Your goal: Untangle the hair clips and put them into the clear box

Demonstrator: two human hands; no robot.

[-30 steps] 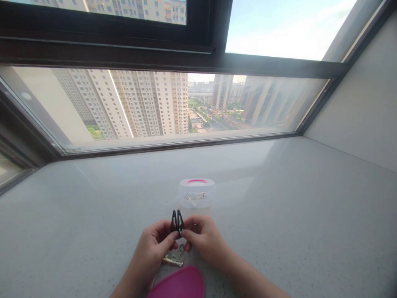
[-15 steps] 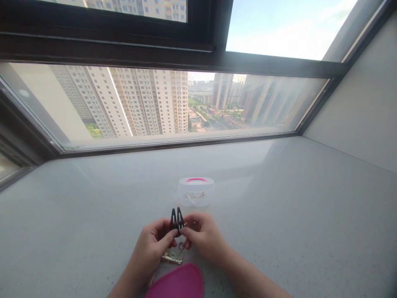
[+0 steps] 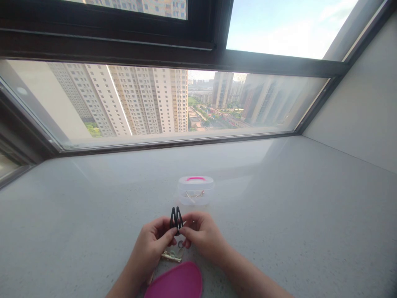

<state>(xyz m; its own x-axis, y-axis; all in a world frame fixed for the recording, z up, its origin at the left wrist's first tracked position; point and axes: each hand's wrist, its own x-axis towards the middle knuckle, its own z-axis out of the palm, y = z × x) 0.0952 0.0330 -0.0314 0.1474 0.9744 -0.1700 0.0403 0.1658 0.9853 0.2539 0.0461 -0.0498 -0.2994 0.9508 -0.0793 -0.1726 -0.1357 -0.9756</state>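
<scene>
Hands [image 3: 151, 248] [image 3: 203, 238] around two black snap hair clips [image 3: 176, 218], lower ends hidden.

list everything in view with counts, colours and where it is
black snap hair clips: 2, black, side by side between the hands
clear plastic box: 1, clear with pink handle, on the sill beyond the hands
gold-coloured pins: count unclear, gold, inside the box
gold-coloured hair clip: 1, gold, on the sill under the hands
small metal ring: at least 1, pale metal, beside that clip
pouch: 1, magenta, at the near edge of view
stone sill: 1, speckled grey, under everything
window frame: 1, dark, beyond the sill
left hand: 1, pinching the clips
right hand: 1, pinching the clips
</scene>
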